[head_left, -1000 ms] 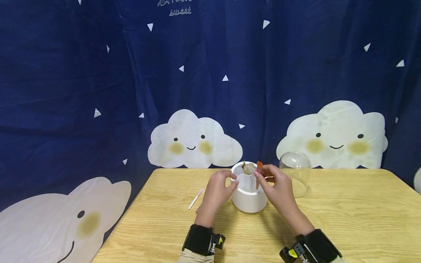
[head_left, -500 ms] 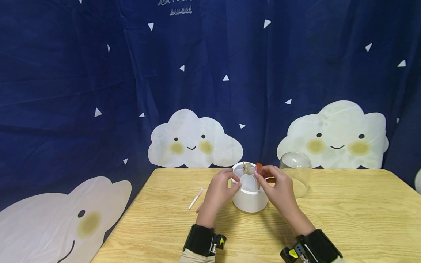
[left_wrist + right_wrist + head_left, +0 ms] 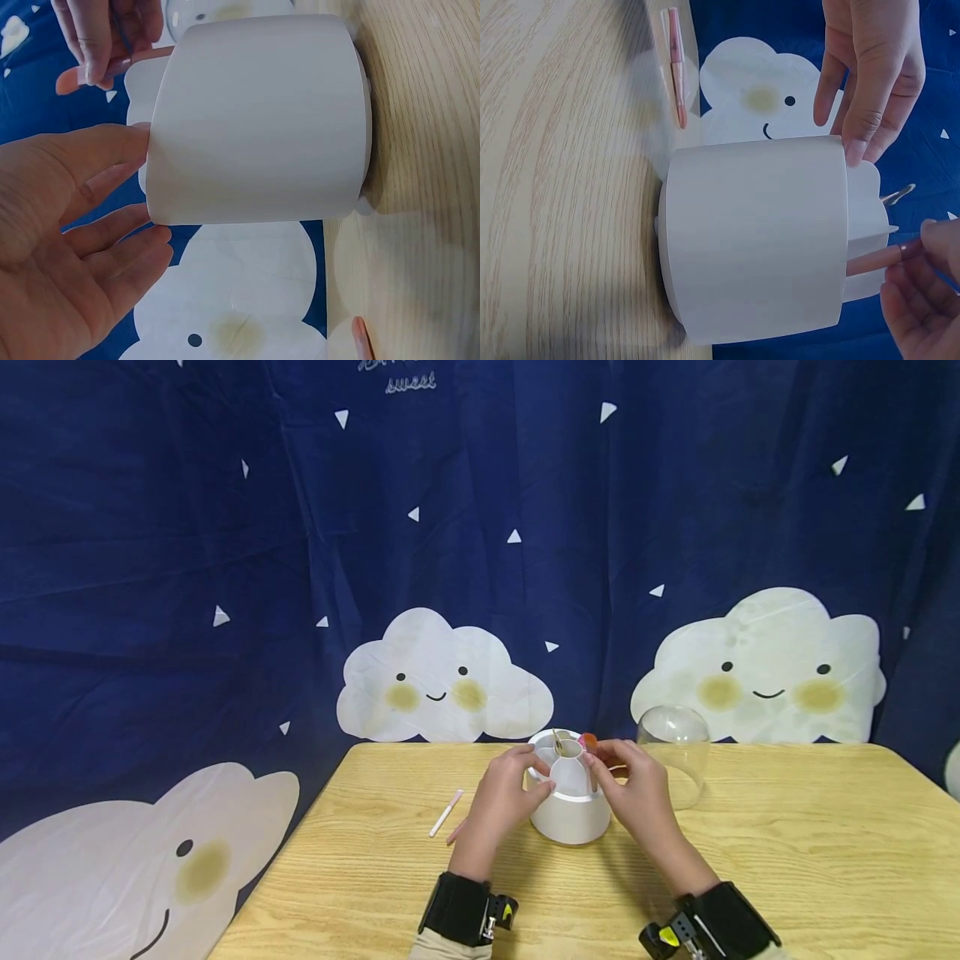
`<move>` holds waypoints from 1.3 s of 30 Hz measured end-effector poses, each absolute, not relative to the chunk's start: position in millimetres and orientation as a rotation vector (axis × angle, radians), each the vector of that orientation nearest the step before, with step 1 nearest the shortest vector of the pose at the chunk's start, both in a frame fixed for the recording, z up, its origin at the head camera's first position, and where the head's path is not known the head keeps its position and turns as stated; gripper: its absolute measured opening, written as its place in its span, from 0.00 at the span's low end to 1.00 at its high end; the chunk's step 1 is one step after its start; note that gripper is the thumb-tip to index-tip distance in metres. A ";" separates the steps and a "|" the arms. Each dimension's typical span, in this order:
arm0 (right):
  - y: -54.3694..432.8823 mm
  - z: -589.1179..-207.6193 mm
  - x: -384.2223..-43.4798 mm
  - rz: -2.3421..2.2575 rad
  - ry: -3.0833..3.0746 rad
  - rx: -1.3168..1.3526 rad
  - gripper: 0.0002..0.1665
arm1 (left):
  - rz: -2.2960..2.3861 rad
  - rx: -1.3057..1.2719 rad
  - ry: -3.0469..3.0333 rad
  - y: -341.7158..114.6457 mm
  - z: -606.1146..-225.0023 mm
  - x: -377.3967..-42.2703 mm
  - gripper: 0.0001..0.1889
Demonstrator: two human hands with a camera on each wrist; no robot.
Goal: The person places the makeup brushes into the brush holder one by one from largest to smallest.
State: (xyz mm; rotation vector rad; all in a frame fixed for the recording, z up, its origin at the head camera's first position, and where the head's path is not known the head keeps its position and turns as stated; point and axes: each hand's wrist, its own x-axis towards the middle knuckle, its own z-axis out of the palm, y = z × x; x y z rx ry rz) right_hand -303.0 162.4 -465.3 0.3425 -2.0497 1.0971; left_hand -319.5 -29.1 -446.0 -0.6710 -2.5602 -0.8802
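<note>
A round white organizer (image 3: 570, 820) with inner dividers stands upright on the table. My left hand (image 3: 501, 787) holds its rim at the left, thumb and fingertips right at the edge in the left wrist view. In my right hand (image 3: 637, 781) I pinch a makeup brush (image 3: 877, 260) with a pinkish handle. Its orange-pink head (image 3: 589, 742) points up, and the handle's lower part goes down inside the organizer's right side, hidden by the wall. A thin gold-coloured piece (image 3: 557, 742) sticks up from a rear compartment.
A clear dome cover (image 3: 686, 768) stands behind my right hand. Left of my left wrist lie a slim white-and-pink stick (image 3: 446, 813) and a pinkish one (image 3: 455, 832) partly covered by the wrist. A blue curtain (image 3: 450, 485) with clouds hangs behind the wooden table (image 3: 787, 860).
My left hand has shifted slightly right along the rim. The brush has moved slightly lower, its handle still in my right hand. The gold-coloured piece has turned and looks narrower.
</note>
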 end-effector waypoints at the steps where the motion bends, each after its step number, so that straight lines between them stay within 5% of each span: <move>1: 162.8 -465.7 -303.1 1.091 -2.058 0.334 0.07 | -0.879 -0.673 -2.560 -29.0 -446.0 -319.2 0.06; 39: 164.9 -465.4 -302.4 1.110 -2.114 0.343 0.05 | -0.888 -0.648 -2.571 -27.1 -443.8 -317.0 0.06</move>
